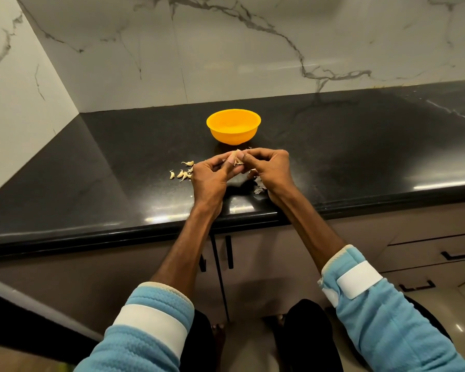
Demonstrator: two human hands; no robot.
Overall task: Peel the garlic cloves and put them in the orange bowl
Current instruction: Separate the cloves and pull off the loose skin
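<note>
Both left hand (210, 178) and right hand (271, 170) pinch one garlic clove (236, 160), fingers (263, 153) clamped on it; a slip could drop it short of the orange bowl (234, 136).

One orange bowl (233, 126), two hands (212, 175) (269, 169)

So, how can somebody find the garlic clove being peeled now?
On the glossy black countertop, find the round orange plastic bowl. In front of it, the left hand and right hand pinch one pale papery garlic clove; the other loose cloves lie on the counter, untouched.
</note>
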